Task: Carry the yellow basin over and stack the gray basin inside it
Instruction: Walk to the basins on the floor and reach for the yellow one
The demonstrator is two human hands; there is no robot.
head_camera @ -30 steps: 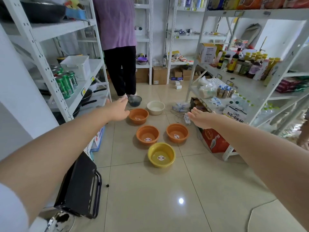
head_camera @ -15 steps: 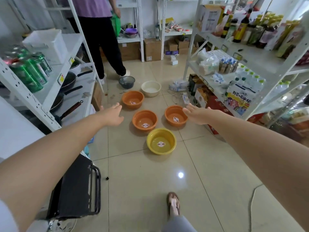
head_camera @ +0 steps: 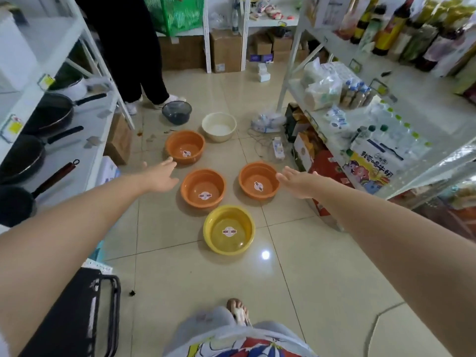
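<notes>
I have nothing done yet: the yellow basin (head_camera: 229, 229) sits on the floor nearest me, the gray basin (head_camera: 177, 112) farthest off. My left hand (head_camera: 160, 174) and right hand (head_camera: 296, 183) reach out, fingers spread, empty.

The words are too small or upside down to read: round stickers in the basins, a colorful box (head_camera: 371, 163).
</notes>
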